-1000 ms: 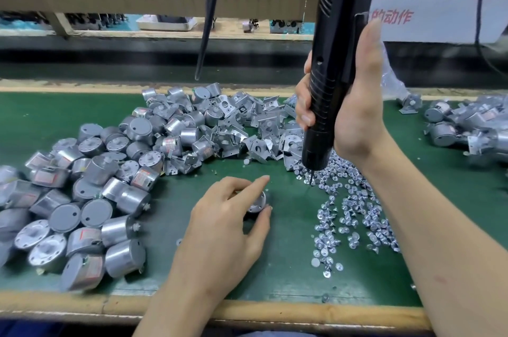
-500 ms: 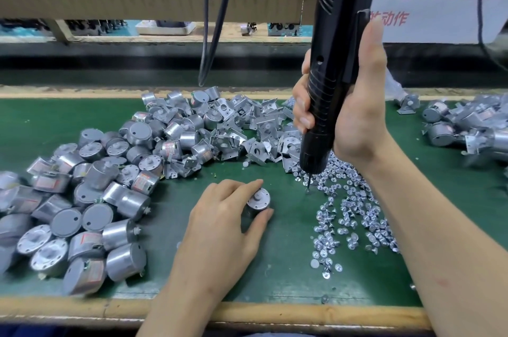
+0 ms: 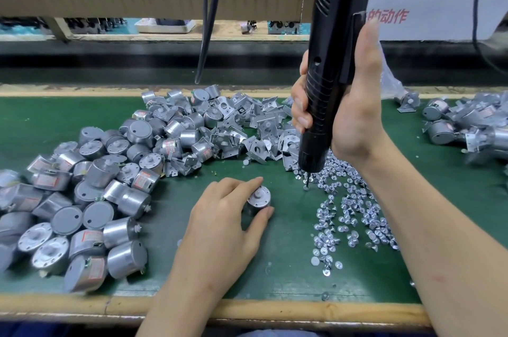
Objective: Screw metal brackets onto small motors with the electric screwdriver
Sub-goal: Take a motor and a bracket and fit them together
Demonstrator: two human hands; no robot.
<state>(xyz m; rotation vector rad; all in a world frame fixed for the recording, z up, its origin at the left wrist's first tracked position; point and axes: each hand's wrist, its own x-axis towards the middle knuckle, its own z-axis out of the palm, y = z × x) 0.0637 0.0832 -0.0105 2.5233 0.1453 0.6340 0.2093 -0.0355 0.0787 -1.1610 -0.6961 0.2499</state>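
Note:
My left hand (image 3: 225, 213) holds a small silver motor (image 3: 259, 198) upright on the green mat, thumb and fingers curled round its sides, shaft end up. No bracket lies on it. My right hand (image 3: 354, 105) grips the black electric screwdriver (image 3: 330, 61), held nearly upright. Its bit tip (image 3: 307, 186) hangs just over the left edge of the loose screws (image 3: 354, 207), to the right of the motor. A heap of metal brackets (image 3: 247, 127) lies behind the motor.
A big pile of loose motors (image 3: 82, 193) covers the left of the green mat (image 3: 288, 268). Motors with brackets (image 3: 467, 127) lie at the far right. Black cables (image 3: 209, 15) hang down at the back. A wooden edge (image 3: 275, 312) runs along the front.
The motor has been turned upright under my left hand, its shaft end showing more. The screwdriver's bit has dropped slightly toward the screws.

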